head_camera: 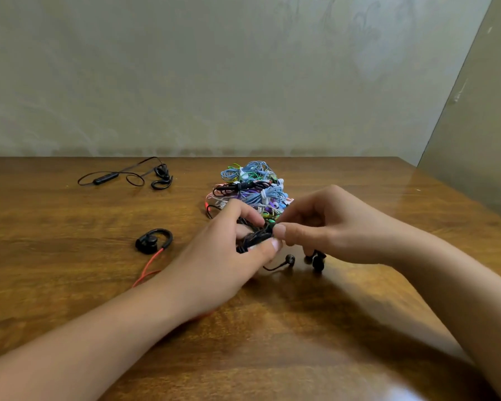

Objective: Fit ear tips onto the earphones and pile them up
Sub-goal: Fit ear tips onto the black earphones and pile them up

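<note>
From the head camera, both hands met just in front of the heap of coiled earphones (252,188), which sat past the middle of the wooden table (70,285) toward twelve o'clock. The left hand (229,250) gripped a bundle of black earphone cable (253,237), fingers curled round it. The right hand (327,224) pinched at the bundle's end, thumb against forefinger; whether an ear tip sat in that pinch I could not tell. Two black earbuds (289,259) dangled low on short leads at about six o'clock from the fingers.

The cable looked light, limp and prone to tangling, so I judged the hard bud housing the better hold; a tip would be soft and slippery.

A red-corded ear-hook earphone (152,241) lay at nine o'clock, a black neckband set (128,176) at ten.
</note>
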